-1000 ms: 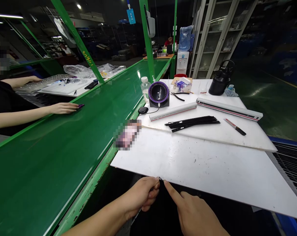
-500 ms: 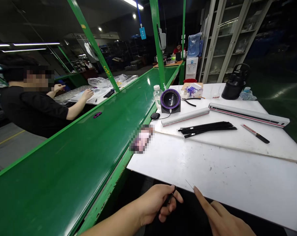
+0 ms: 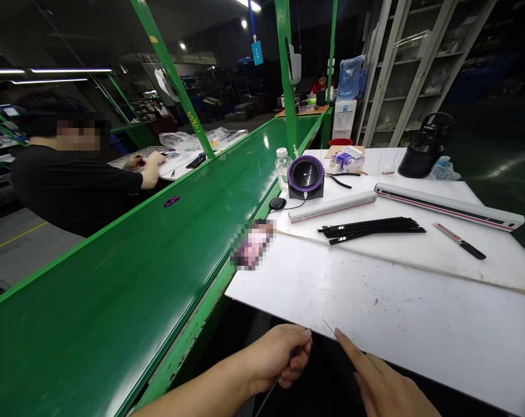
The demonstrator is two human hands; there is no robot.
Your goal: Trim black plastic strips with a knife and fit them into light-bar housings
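Observation:
My left hand is closed at the table's front edge, its fingers curled round a thin black strip that is mostly hidden. A thin line, perhaps the strip's edge, shows below the palm. My right hand is closed, the index finger stretched along a thin pointed metal tool. Only the fine tip of that tool shows past the fingertip, apart from my left hand. On the white table beyond lie a bundle of black strips and two white model train bodies, a shorter one and a longer one.
A craft knife lies at the right. Farther back are cutting pliers, a round purple-rimmed device, a bottle and a black jug. A green conveyor runs along the left; a co-worker sits beyond it.
My left fingers have curled in more tightly, hiding most of the black strip. The tool's tip in my right hand has shifted slightly left. The co-worker's hands have come closer together.

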